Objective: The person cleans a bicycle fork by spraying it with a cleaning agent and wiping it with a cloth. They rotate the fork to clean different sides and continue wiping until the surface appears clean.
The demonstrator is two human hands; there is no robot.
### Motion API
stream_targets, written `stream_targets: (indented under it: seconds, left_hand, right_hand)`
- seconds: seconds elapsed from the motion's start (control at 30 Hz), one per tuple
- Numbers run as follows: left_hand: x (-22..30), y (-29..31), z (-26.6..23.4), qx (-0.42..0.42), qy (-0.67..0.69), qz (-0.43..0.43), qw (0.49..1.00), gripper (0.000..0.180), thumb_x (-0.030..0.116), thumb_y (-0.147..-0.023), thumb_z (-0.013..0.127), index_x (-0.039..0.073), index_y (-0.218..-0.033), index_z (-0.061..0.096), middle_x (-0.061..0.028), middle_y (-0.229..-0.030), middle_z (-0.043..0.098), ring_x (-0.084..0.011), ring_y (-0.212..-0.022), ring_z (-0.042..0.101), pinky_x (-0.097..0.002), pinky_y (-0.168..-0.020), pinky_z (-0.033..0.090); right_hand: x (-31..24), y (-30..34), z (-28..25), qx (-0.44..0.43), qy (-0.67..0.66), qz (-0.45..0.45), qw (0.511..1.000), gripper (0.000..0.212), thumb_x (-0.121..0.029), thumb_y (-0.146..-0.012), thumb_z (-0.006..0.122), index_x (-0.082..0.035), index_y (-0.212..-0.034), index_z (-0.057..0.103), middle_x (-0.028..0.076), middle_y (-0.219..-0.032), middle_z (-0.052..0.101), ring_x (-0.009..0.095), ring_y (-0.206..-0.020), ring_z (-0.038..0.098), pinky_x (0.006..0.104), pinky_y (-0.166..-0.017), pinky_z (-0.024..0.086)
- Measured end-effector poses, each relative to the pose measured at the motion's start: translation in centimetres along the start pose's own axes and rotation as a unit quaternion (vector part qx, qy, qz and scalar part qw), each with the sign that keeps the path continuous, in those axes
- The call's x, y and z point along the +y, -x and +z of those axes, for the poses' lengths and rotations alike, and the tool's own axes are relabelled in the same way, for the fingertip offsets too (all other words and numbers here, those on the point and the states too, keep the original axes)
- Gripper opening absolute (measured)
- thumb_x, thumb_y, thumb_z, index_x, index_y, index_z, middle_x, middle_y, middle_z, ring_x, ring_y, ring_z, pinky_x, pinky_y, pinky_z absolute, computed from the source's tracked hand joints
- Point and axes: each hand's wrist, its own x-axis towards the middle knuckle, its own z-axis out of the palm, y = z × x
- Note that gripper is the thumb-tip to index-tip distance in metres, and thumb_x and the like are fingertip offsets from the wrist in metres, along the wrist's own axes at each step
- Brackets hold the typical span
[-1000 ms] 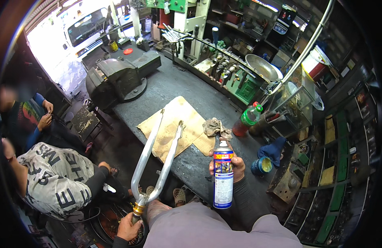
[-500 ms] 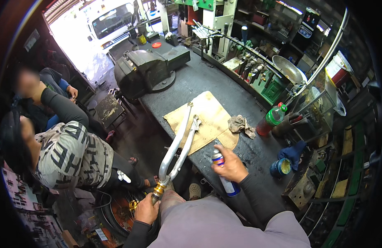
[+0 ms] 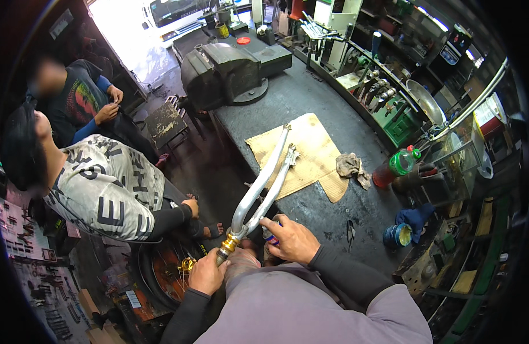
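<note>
A silver two-legged fork (image 3: 256, 195) slants up from my lap, its far ends over a sheet of brown cardboard (image 3: 316, 137) on the dark workbench. Gold-coloured rings (image 3: 229, 245) sit round its stem, where the two legs join. My left hand (image 3: 206, 274) is closed round the stem just below these rings. Close to the joint, on the right, my right hand (image 3: 294, 241) grips a blue-and-red spray can (image 3: 270, 235). The fingers and the fork hide most of the can.
A large bench vise (image 3: 221, 74) stands far left on the bench. Right of the cardboard are a crumpled rag (image 3: 351, 166), a bottle of red liquid (image 3: 395, 167) and an open tin (image 3: 397, 234). Another person (image 3: 112, 192) is at left, near a spoked wheel (image 3: 164, 272).
My right hand has brought the spray can left, close to the fork's joint. The person at left has lowered an arm. The whole view has shifted.
</note>
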Motion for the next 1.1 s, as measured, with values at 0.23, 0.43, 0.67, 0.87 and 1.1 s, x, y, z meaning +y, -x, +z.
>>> stream_targets:
  seconds: [0.23,0.43,0.67,0.87,1.1]
  left_hand:
    - [-0.1,-0.1,0.1,-0.005,0.005,-0.001,1.000,0.052,0.032,-0.097,0.083,0.001,-0.137,0.070,-0.0296,-0.107,0.078,-0.0497,-0.102,0.076,-0.0562,-0.090,0.060]
    - [-0.2,-0.3,0.1,-0.011,0.001,0.002,1.000,0.054,0.032,-0.096,0.084,0.001,-0.138,0.070,-0.0301,-0.107,0.078,-0.0493,-0.102,0.076,-0.0559,-0.091,0.060]
    - [-0.4,0.1,0.2,-0.023,0.014,0.000,1.000,0.051,0.031,-0.097,0.083,0.001,-0.136,0.070,-0.0306,-0.106,0.078,-0.0493,-0.102,0.076,-0.0561,-0.090,0.060]
    - [-0.9,0.0,0.9,-0.004,0.002,0.008,1.000,0.050,0.035,-0.098,0.081,0.005,-0.136,0.070,-0.0278,-0.105,0.079,-0.0494,-0.101,0.076,-0.0576,-0.089,0.060]
    - [-1.3,-0.2,1.0,0.005,0.009,0.022,1.000,0.051,0.035,-0.096,0.082,0.005,-0.137,0.070,-0.0273,-0.107,0.080,-0.0494,-0.103,0.076,-0.0577,-0.091,0.060]
  right_hand:
    - [1.9,-0.8,-1.0,0.079,0.070,0.084,0.991,0.069,-0.022,-0.089,0.084,-0.016,-0.152,0.057,0.024,-0.112,0.063,0.045,-0.095,0.075,0.0539,-0.080,0.064]
    - [0.3,0.2,-0.2,-0.011,0.031,-0.012,0.999,0.070,-0.023,-0.090,0.084,-0.016,-0.153,0.056,0.025,-0.115,0.064,0.046,-0.097,0.075,0.0536,-0.083,0.064]
    - [2.4,-0.6,-1.0,0.067,0.052,0.113,0.990,0.072,-0.026,-0.090,0.083,-0.016,-0.155,0.054,0.028,-0.114,0.064,0.050,-0.094,0.074,0.0583,-0.081,0.063]
    - [6.6,-2.8,-1.2,0.105,0.108,0.115,0.982,0.068,-0.023,-0.091,0.077,-0.015,-0.154,0.055,0.029,-0.113,0.065,0.050,-0.091,0.074,0.0592,-0.081,0.063]
    - [12.1,-6.7,-3.9,0.141,0.117,0.155,0.971,0.067,-0.027,-0.093,0.076,-0.014,-0.155,0.055,0.031,-0.118,0.065,0.050,-0.099,0.074,0.0570,-0.089,0.062]
